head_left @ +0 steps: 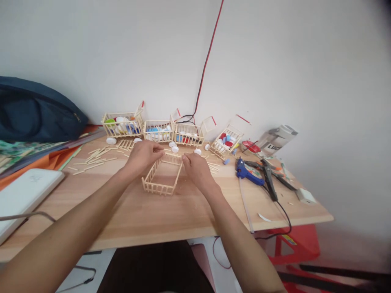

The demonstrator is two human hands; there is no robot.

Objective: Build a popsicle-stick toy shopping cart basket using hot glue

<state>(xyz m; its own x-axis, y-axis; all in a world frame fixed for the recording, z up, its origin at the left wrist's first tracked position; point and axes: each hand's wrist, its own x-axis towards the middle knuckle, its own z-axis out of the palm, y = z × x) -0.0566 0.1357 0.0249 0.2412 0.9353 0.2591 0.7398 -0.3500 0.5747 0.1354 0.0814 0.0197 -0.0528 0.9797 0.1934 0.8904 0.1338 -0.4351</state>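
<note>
Tabletop of pale wood, against a wall. Dark blue bag, count 1, at far left; no lettering legible. Red stool, count 1, below the right edge; yellow sticker on it, text too small to read. White flat device, count 1, near left; faint grey mark on top, unreadable. Stick carts, count 4, in a row along the wall: first, second, third, fourth; each has one red handle bar and holds coloured pieces.

Stick frame, count 1, centre of tabletop in front of the carts. Left hand: thumb and fingers pinching its far left corner. Right hand: thumb and forefinger pinching the far right corner.

Container, count 1, reads "LUCI"; remainder turned away. Glue gun, blue and black, count 1. White discs, at least 6, near the carts. Loose sticks, over ten, left of the frame.
</note>
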